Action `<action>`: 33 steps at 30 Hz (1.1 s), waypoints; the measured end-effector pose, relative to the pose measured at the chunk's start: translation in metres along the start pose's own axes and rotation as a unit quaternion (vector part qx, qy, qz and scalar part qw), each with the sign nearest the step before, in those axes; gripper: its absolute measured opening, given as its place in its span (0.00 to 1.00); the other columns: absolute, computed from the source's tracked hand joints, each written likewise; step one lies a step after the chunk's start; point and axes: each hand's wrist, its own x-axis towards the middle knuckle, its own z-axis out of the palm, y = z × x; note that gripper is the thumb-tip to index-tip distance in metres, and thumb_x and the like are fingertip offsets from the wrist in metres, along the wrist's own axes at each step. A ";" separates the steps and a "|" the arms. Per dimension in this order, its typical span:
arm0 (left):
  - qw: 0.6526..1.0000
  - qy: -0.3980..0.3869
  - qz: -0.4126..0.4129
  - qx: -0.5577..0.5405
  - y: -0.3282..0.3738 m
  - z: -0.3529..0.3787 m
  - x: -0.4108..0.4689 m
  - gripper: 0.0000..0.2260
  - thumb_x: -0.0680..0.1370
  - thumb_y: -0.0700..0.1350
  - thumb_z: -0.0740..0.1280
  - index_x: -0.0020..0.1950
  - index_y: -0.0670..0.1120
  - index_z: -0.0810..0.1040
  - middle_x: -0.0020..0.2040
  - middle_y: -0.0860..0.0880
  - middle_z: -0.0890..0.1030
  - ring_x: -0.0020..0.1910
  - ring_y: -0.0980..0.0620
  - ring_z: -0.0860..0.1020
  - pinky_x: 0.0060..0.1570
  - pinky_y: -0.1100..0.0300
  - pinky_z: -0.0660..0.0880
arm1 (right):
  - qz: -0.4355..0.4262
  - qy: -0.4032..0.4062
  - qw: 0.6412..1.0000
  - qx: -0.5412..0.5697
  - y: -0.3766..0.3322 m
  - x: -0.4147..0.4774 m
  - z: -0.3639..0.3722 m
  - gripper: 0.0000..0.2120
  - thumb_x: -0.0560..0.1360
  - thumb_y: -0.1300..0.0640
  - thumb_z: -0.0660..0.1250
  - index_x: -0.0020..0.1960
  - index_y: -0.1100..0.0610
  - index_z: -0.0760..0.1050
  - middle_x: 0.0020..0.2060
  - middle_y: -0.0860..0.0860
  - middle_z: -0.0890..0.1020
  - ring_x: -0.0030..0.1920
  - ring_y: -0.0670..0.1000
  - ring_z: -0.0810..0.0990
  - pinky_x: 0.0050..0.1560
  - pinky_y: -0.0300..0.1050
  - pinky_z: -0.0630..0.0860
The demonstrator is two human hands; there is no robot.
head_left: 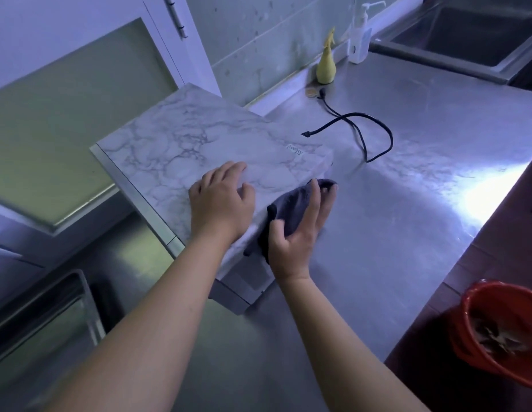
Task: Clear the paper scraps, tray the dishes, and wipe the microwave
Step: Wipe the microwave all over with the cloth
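Observation:
The microwave (199, 138) has a marble-patterned top and stands on the steel counter, left of centre. My left hand (220, 200) rests on its top near the right edge, fingers loosely bent, holding nothing. My right hand (300, 230) presses a dark grey cloth (291, 200) flat against the microwave's right side, with straight fingers spread over it and the thumb beside it. Part of the cloth is hidden under my palm.
A black power cord (362, 129) lies looped on the steel counter (407, 203) behind the microwave. A yellow spray bottle (326, 66) and a white pump bottle (359, 37) stand by the wall. A sink (466, 34) is at back right. A red bucket (502, 328) with scraps sits lower right.

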 end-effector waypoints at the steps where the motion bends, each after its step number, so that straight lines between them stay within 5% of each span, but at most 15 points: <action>1: 1.000 0.002 0.001 0.002 0.000 0.000 0.000 0.20 0.81 0.50 0.57 0.74 0.54 0.70 0.75 0.55 0.69 0.74 0.52 0.64 0.74 0.51 0.57 | -0.014 -0.003 1.000 -0.007 0.002 -0.001 -0.001 0.37 0.69 0.61 0.60 0.78 0.61 0.59 0.80 0.60 0.47 0.81 0.49 0.47 0.77 0.38 0.48; 7: 1.000 0.010 0.003 0.007 -0.001 0.001 -0.001 0.20 0.81 0.50 0.58 0.74 0.54 0.70 0.75 0.55 0.70 0.74 0.53 0.64 0.72 0.52 0.56 | 0.003 0.017 0.999 -0.051 0.005 0.007 0.008 0.31 0.75 0.53 0.57 0.77 0.59 0.63 0.80 0.57 0.55 0.80 0.48 0.50 0.79 0.55 0.52; 15: 1.000 0.014 0.005 0.008 -0.001 0.001 -0.001 0.21 0.80 0.50 0.59 0.74 0.54 0.70 0.75 0.54 0.70 0.73 0.53 0.65 0.72 0.52 0.56 | -0.023 0.058 0.989 -0.136 0.012 0.014 0.019 0.27 0.81 0.50 0.53 0.76 0.63 0.65 0.78 0.63 0.58 0.78 0.55 0.55 0.77 0.53 0.52; 19: 1.000 0.010 0.000 0.006 0.001 0.001 -0.001 0.22 0.79 0.52 0.56 0.73 0.55 0.71 0.75 0.55 0.70 0.73 0.54 0.64 0.72 0.53 0.55 | -0.061 0.022 0.987 -0.148 0.041 0.004 0.006 0.30 0.80 0.52 0.52 0.77 0.68 0.58 0.78 0.64 0.56 0.79 0.55 0.52 0.77 0.59 0.50; 24: 1.000 0.009 -0.009 0.003 0.000 0.001 -0.001 0.20 0.80 0.50 0.59 0.73 0.56 0.70 0.75 0.57 0.69 0.73 0.55 0.63 0.72 0.54 0.55 | 0.096 0.037 0.988 -0.119 0.086 -0.011 0.001 0.28 0.82 0.54 0.48 0.78 0.64 0.54 0.79 0.59 0.52 0.78 0.48 0.49 0.76 0.38 0.46; 28: 1.000 0.011 -0.011 0.003 0.001 0.002 -0.001 0.20 0.80 0.50 0.59 0.72 0.56 0.71 0.74 0.57 0.69 0.73 0.56 0.63 0.72 0.55 0.54 | 0.227 0.054 0.970 -0.060 0.110 -0.012 -0.001 0.28 0.82 0.50 0.48 0.80 0.60 0.53 0.80 0.54 0.52 0.80 0.47 0.48 0.79 0.44 0.45; 33: 1.000 0.009 -0.012 -0.004 0.001 0.002 -0.001 0.19 0.80 0.49 0.59 0.71 0.57 0.71 0.74 0.58 0.70 0.73 0.56 0.63 0.71 0.56 0.54 | 0.392 0.070 0.917 0.020 0.116 -0.008 -0.005 0.24 0.86 0.51 0.50 0.81 0.51 0.52 0.80 0.50 0.56 0.78 0.52 0.58 0.77 0.57 0.59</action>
